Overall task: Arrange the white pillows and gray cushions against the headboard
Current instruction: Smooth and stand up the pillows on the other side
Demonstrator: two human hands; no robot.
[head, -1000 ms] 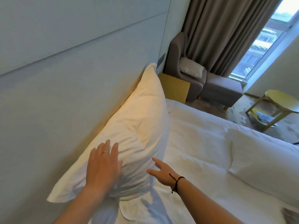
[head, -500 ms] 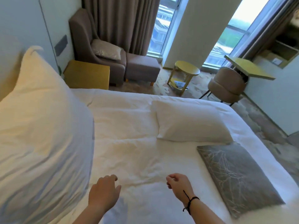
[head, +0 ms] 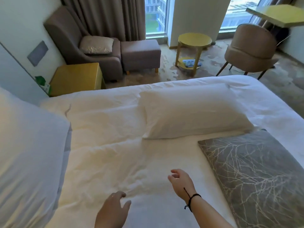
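Note:
One white pillow (head: 28, 153) stands propped at the far left against the headboard (head: 14, 74). A second white pillow (head: 192, 112) lies flat on the white bed (head: 105, 145), toward its far side. A gray cushion (head: 256, 175) with a pale branch pattern lies flat at the right, just in front of that pillow. My left hand (head: 113, 209) hovers low over the sheet with relaxed fingers, holding nothing. My right hand (head: 181, 181), a black cord at its wrist, is stretched forward above the bed with loosely curled fingers, empty, left of the gray cushion.
A yellow nightstand (head: 77, 78) stands beside the bed at the headboard. Beyond it are a brown armchair (head: 79, 45) with a small cushion, a footstool (head: 139, 53), a round yellow side table (head: 194, 41), a tan chair (head: 250, 48) and curtained windows.
My view has swung right from the headboard pillow to the bed. Both hands left that pillow and now hang over the sheet, the right one reaching farther forward.

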